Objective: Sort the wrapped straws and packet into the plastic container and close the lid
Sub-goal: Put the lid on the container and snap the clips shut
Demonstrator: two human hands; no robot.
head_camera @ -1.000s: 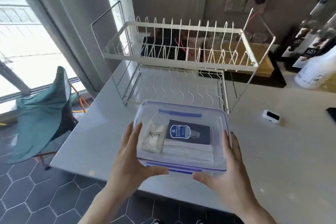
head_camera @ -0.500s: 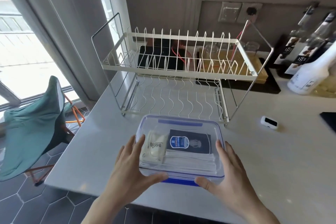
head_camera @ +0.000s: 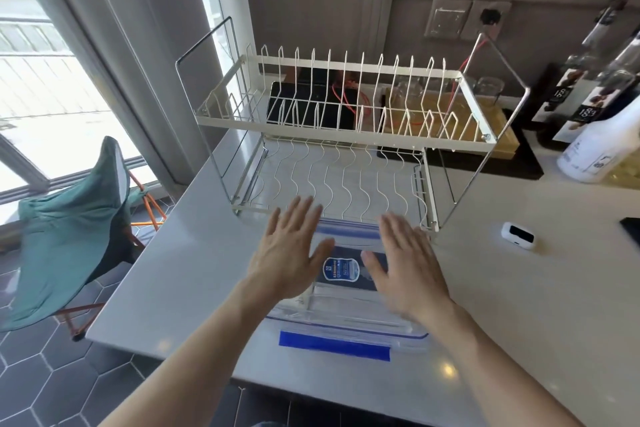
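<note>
A clear plastic container (head_camera: 346,321) with blue latch flaps sits on the white counter near its front edge, lid on top. Through the lid I see a dark packet with a blue-and-white label (head_camera: 343,269) and pale wrapped straws (head_camera: 341,298) in front of it. My left hand (head_camera: 289,255) lies flat over the lid's left half, fingers straight and spread. My right hand (head_camera: 407,267) lies flat over the right half, slightly blurred. I cannot tell whether the palms touch the lid. The near blue flap (head_camera: 334,345) sticks out flat toward me.
A white two-tier wire dish rack (head_camera: 343,135) stands right behind the container. A small white device (head_camera: 517,234) lies at the right. Bottles (head_camera: 595,114) stand at the far right. A teal chair (head_camera: 69,236) is on the floor beyond the counter's left edge.
Both hands left the container's front corners and moved up over the lid, fingers now straight. The view tilted closer over the container.
</note>
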